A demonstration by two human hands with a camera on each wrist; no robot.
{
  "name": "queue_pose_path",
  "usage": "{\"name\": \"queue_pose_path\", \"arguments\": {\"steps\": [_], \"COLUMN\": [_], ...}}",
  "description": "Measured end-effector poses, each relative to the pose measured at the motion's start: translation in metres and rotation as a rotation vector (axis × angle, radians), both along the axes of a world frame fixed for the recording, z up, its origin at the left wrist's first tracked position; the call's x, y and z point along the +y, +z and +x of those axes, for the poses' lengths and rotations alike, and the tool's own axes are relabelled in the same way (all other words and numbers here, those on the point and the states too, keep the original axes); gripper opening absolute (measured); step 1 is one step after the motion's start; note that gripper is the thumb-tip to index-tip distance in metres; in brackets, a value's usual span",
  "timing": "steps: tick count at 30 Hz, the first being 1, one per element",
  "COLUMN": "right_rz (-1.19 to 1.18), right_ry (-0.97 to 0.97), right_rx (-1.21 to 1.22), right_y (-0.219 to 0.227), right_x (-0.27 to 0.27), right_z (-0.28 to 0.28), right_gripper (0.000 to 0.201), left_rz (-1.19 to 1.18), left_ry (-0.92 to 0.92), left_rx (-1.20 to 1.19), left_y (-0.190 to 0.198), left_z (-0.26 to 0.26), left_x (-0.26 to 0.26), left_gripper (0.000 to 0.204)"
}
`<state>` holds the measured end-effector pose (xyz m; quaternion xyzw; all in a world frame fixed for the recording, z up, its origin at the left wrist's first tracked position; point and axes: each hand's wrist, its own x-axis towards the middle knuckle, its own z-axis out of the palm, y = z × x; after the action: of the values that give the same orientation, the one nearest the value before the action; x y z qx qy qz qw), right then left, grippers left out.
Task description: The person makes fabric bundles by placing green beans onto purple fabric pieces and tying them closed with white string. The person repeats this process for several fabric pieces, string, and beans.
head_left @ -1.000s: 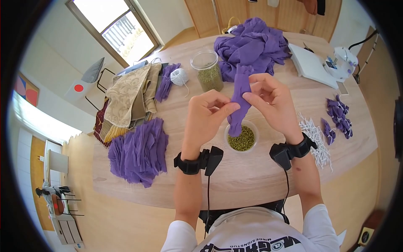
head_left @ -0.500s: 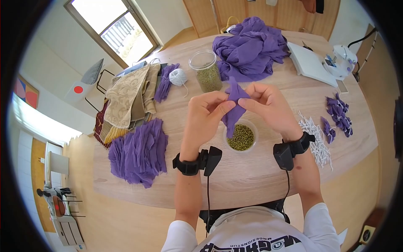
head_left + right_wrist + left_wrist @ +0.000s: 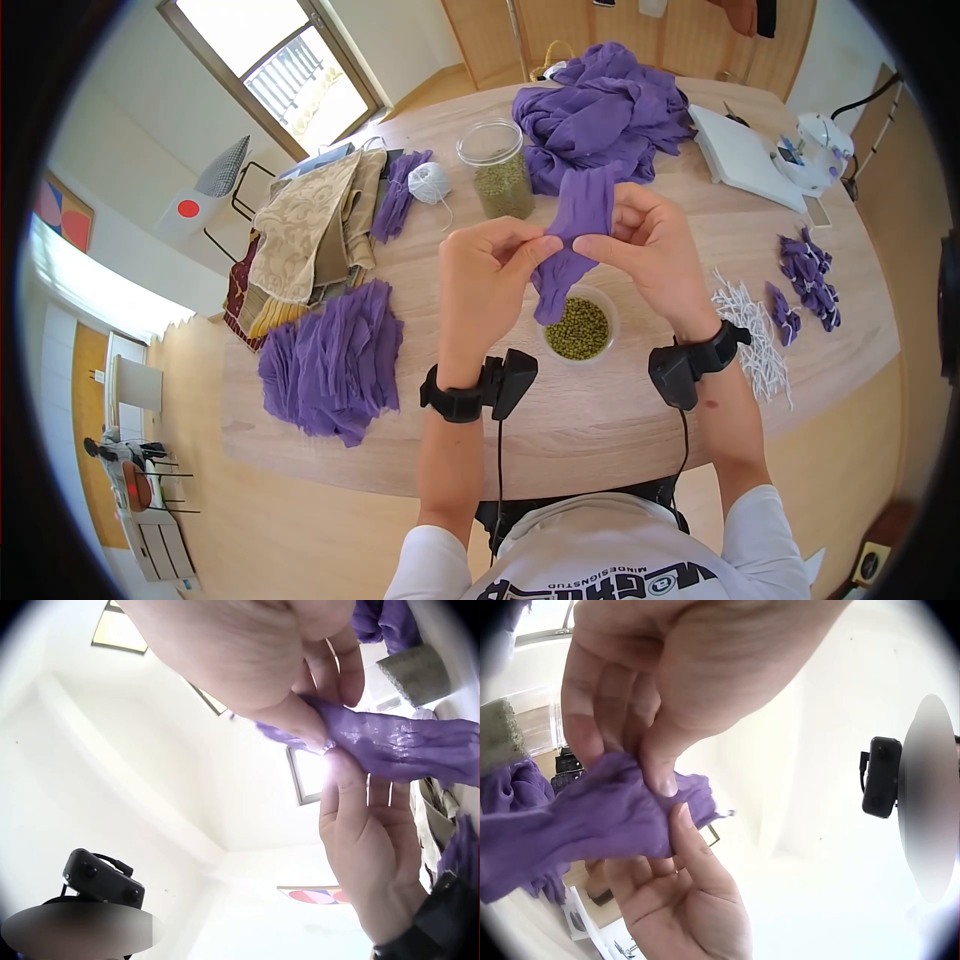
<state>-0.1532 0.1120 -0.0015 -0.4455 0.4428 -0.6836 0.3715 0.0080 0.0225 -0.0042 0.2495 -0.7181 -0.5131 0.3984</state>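
A strip of purple cloth is held up between both hands, above and just behind a clear bowl of green beans. The left hand pinches its left edge between thumb and fingers. On the opposite edge, the right hand pinches it the same way. Seen from the left wrist, the cloth is bunched at the two thumbs, which are close together. In the right wrist view the cloth extends flat and long away from the pinching fingers.
Left on the table lie a purple cloth stack, folded fabrics and a string ball. Behind the hands are a bean jar and heaped cloth. Rightward: white strings, tied purple bundles, a sewing machine.
The cloth strip has been turned and spread wider, its upper end now fanned out above the hands. Both hands still pinch it, with only small shifts in position.
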Motion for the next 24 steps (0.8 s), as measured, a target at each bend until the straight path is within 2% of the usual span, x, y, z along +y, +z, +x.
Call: {"name": "queue_pose_path", "arguments": {"steps": [2, 5, 7, 9, 12, 15, 17, 19, 22, 24], "right_rz": [0.068, 0.114, 0.053, -0.080, -0.058, -0.062, -0.048, -0.037, -0.050, -0.084], "right_ry": [0.008, 0.015, 0.023, 0.038, 0.024, 0.026, -0.059, -0.120, -0.124, -0.055], "right_rx": [0.177, 0.294, 0.217, 0.034, -0.042, -0.032, 0.137, 0.221, 0.152, 0.012], "right_y": [-0.018, -0.029, -0.025, -0.004, -0.002, -0.016, -0.025, -0.029, -0.014, -0.008], "right_x": [-0.004, -0.005, -0.003, 0.001, 0.001, -0.002, -0.005, -0.005, -0.002, -0.003], "right_z": [-0.015, -0.022, -0.017, 0.002, 0.006, -0.002, -0.013, -0.017, -0.006, 0.000], "right_gripper": [0.016, 0.016, 0.016, 0.017, 0.012, 0.017, 0.021, 0.024, 0.028, 0.031], "left_rz": [-0.010, -0.013, -0.002, 0.003, 0.008, 0.006, -0.019, -0.030, -0.009, 0.000], "left_ry": [0.035, 0.064, 0.055, 0.045, 0.034, 0.045, 0.072, 0.111, 0.128, 0.107], "left_rx": [-0.016, -0.020, -0.001, -0.006, -0.042, -0.086, -0.137, -0.069, 0.078, 0.153], "left_y": [0.000, 0.000, 0.000, 0.000, -0.002, -0.003, -0.001, 0.002, -0.002, -0.004], "left_z": [0.000, 0.000, 0.000, -0.001, -0.002, -0.003, -0.003, -0.005, -0.008, -0.009], "left_x": [0.001, 0.001, 0.002, 0.003, 0.005, 0.006, 0.007, 0.009, 0.009, 0.007], "left_gripper": [0.010, 0.010, 0.011, 0.012, 0.013, 0.014, 0.014, 0.015, 0.015, 0.015]}}
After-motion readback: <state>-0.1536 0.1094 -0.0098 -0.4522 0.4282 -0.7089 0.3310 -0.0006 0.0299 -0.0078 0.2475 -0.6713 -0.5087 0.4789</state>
